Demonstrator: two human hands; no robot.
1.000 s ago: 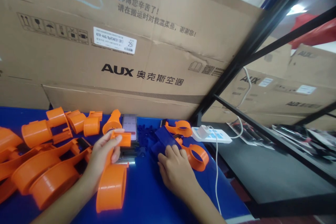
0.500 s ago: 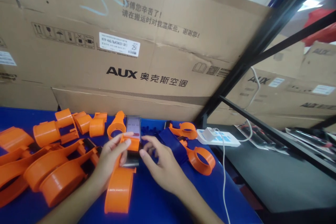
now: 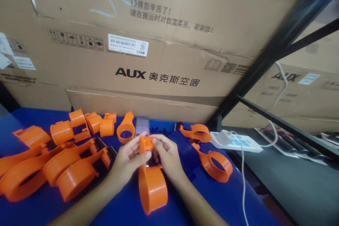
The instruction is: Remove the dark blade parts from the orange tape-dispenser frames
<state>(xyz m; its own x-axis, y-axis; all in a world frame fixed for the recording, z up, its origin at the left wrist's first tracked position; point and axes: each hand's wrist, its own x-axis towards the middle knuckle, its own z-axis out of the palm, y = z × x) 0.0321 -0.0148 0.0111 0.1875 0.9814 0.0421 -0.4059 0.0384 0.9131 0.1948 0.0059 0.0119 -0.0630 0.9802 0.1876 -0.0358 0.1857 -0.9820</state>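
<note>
My left hand (image 3: 127, 160) is closed on the upper end of an orange plastic tape dispenser (image 3: 156, 188), whose round hub hangs down over the blue tabletop (image 3: 119, 201). From the other side, my right hand (image 3: 169, 157) presses its thumb and fingers against the same upper end. Whether a small part sits between the right fingertips is hidden. Just right of that hand lies a dark blue piece (image 3: 182, 150), with more orange dispensers (image 3: 217, 166) beyond it. Several other orange dispensers (image 3: 76, 183) lie at the left, some with dark parts at their ends.
Behind the hands a phone (image 3: 142, 124) lies near the back edge. A large cardboard box (image 3: 159, 102) stands along the rear. At right are a white power strip (image 3: 246, 143), a hanging white cable (image 3: 243, 183), a black rack frame (image 3: 249, 74) and a dark shelf (image 3: 299, 173).
My right hand has left the dark blue piece and come left to the dispenser's upper end. The dispenser has turned in my left hand. The view has shifted slightly left.
</note>
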